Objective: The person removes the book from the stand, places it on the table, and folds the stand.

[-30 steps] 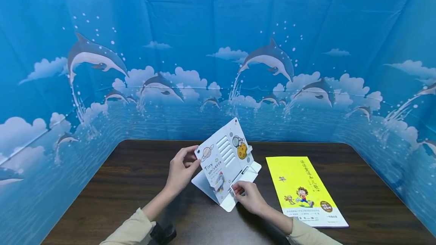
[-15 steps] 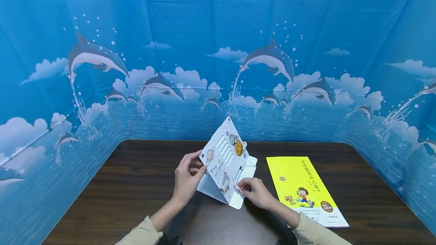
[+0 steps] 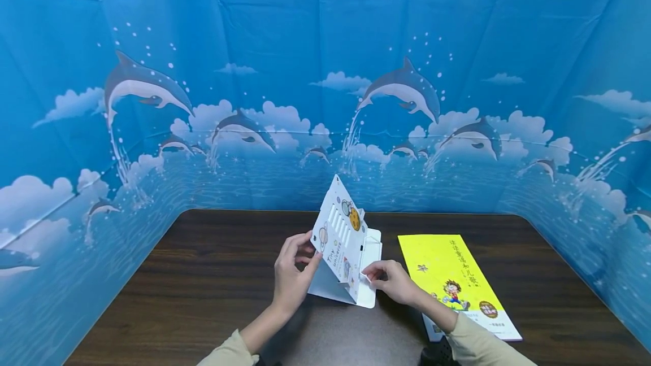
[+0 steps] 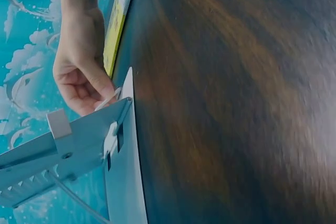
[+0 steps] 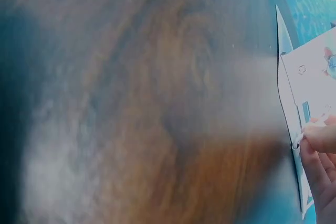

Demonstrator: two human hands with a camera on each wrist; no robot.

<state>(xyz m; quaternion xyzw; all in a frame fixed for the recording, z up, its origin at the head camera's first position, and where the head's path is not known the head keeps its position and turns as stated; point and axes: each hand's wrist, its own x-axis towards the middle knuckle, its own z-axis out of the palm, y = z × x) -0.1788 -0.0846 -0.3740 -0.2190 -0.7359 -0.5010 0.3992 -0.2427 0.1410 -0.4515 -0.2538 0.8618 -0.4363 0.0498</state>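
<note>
A white folding book stand (image 3: 329, 225), printed with planets and "Tiny universe", stands tilted on the table with its base plate (image 3: 373, 247) on the right. My left hand (image 3: 295, 275) holds the panel's left edge between thumb and fingers. With thumb and forefinger, my right hand (image 3: 395, 282) pinches a small white page clip (image 5: 300, 139) at the front of the base. In the left wrist view, the stand's back (image 4: 79, 135) shows a wire prop (image 4: 79, 200) and a row of notches. The left hand itself is out of that view.
A yellow children's book (image 3: 447, 275) lies on the dark wooden table (image 3: 203, 275), right of the stand and partly under the right forearm. Behind the table hangs a blue dolphin-print cloth (image 3: 285, 72).
The stand has turned so its panel faces more to the right, its near end shifting right. Both hands have moved right with it, the left farther, keeping their holds.
</note>
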